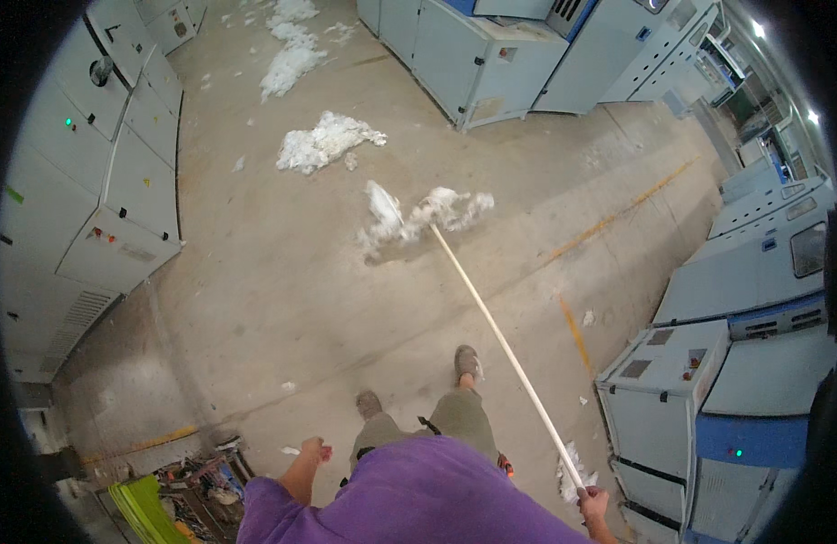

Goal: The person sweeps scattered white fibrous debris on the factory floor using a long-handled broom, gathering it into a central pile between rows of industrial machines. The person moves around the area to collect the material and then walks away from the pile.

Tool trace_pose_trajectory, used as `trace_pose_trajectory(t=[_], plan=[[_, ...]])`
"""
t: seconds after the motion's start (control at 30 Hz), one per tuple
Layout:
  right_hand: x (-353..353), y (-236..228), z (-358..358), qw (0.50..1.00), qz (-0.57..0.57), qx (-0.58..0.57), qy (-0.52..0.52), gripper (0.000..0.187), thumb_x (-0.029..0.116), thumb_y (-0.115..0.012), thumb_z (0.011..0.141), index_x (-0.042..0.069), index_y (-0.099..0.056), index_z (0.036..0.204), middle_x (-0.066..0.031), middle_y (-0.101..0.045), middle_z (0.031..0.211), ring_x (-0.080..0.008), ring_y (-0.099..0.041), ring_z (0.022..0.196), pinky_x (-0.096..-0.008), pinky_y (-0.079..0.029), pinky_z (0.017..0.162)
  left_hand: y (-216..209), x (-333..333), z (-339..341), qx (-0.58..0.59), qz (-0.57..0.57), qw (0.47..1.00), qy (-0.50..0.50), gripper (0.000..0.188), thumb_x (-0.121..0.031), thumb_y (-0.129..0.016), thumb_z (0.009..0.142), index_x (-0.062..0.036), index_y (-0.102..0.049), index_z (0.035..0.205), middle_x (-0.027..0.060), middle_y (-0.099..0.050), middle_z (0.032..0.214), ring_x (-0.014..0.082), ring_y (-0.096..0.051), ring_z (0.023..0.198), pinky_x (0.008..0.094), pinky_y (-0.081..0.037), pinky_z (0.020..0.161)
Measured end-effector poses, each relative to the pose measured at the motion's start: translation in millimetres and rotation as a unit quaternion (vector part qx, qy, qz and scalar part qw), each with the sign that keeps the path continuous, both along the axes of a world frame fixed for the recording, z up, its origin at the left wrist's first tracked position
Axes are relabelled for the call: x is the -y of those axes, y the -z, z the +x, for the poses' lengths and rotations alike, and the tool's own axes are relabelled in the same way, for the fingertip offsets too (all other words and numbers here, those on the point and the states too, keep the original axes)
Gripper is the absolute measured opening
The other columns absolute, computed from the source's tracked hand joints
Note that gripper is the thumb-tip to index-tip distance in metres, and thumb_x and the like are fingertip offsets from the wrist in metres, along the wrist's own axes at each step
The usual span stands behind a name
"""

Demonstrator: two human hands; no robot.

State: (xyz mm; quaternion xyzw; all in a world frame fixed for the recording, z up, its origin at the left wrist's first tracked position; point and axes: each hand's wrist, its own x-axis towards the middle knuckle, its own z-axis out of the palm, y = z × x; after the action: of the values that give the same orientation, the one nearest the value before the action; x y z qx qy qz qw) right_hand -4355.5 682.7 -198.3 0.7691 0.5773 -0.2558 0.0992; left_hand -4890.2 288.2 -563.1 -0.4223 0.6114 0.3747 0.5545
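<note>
My right hand [594,501] is closed around the near end of a long pale pole [505,343]. The pole slants forward and left across the floor. Its far end meets a clump of white cotton-like fluff [450,210], which hides whatever head it may have. A second tuft of fluff [382,213] lies against that clump on the left. My left hand [316,451] hangs beside my body with its fingers curled in, and I make out nothing in it.
More white fluff [328,142] lies ahead, with a longer trail [293,54] beyond it. Grey machine cabinets [119,181] line the left, others [477,68] stand ahead, and blue-and-grey machines [659,408] run along the right. Behind my left hand is a cluttered cart [201,494].
</note>
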Motion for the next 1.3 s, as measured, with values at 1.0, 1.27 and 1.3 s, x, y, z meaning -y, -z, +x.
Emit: trace_pose_trajectory(t=[1.0, 1.27, 1.3], plan=[[-587.7, 137.6, -558.8, 0.868, 0.036, 0.01, -0.496, 0.043, 0.04, -0.055, 0.084, -0.001, -0.065, 0.073, -0.014, -0.062, 0.059, -0.0272, -0.062, 0.053, -0.0391, -0.05, 0.058, 11.5, -387.5, -116.5, 0.028, -0.045, 0.957, -0.287, 0.028, -0.015, -0.04, 0.087, 0.0037, -0.046, 0.106, 0.0231, -0.059, 0.078, 0.0326, -0.058, 0.056, 0.0478, -0.047, 0.045], [-532.1, 165.2, -699.2, 0.94, -0.187, -0.171, -0.227, 0.033, 0.031, -0.063, 0.083, -0.001, -0.06, 0.074, -0.0095, -0.056, 0.053, -0.016, -0.048, 0.038, -0.0294, -0.036, 0.035, -44.4, -509.7, -435.4, -0.213, 0.149, 0.935, -0.241, 0.017, -0.012, -0.047, 0.084, -0.0001, -0.055, 0.092, 0.013, -0.064, 0.078, 0.0231, -0.062, 0.062, 0.0368, -0.052, 0.052], [-525.9, 167.9, -720.5, 0.943, -0.194, -0.173, -0.208, 0.033, 0.031, -0.063, 0.083, -0.001, -0.061, 0.074, -0.0094, -0.056, 0.054, -0.0159, -0.048, 0.038, -0.0297, -0.036, 0.035, -55.1, -517.2, -468.6, -0.223, 0.153, 0.933, -0.239, 0.016, -0.012, -0.047, 0.084, -0.0011, -0.055, 0.092, 0.0125, -0.064, 0.078, 0.0228, -0.062, 0.063, 0.0364, -0.052, 0.052]])
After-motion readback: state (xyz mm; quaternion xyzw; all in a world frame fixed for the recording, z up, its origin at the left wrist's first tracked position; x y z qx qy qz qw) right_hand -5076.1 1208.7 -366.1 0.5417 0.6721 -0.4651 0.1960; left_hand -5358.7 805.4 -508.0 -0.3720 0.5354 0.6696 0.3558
